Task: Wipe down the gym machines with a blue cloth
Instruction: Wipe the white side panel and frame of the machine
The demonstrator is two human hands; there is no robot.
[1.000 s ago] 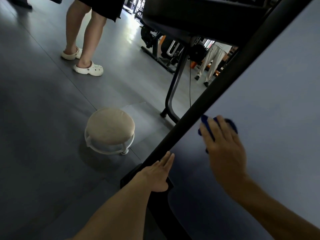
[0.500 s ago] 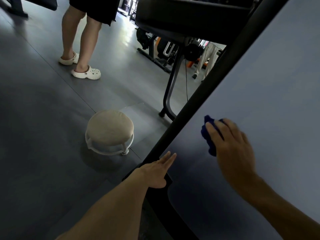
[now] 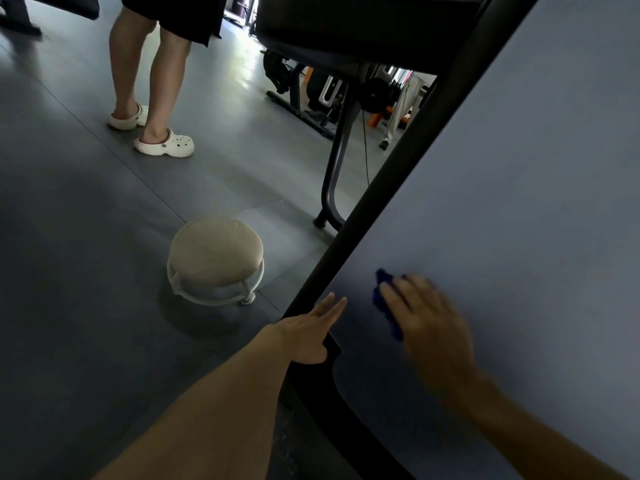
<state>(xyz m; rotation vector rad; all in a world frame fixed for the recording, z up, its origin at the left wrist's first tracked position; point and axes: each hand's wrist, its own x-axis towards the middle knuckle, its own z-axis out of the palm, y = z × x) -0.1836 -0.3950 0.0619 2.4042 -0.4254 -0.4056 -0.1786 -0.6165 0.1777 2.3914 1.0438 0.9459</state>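
- Since the earlier frames the right hand [image 3: 429, 320] has slid the blue cloth [image 3: 384, 299] down and toward the person along the machine's grey panel [image 3: 519, 202]; the hand is motion-blurred, so the stroke looks mid-sweep.
- Right hand's fingers lie spread and fairly flat over the cloth, pressing it against the panel; whether the thumb pinches it I cannot tell.
- Only a bunched edge of the cloth shows, past the fingertips on the side toward the black frame bar [image 3: 398, 161].
- Left hand [image 3: 311, 332] rests flat, fingers straight, on the bar's lower end, holding nothing.
- That bar runs diagonally, up and away; unwiped panel lies mostly up-right of the cloth, so the right hand is the one placed to reach it.
- A round stool [image 3: 214, 258] stands on the floor to the left, well apart.
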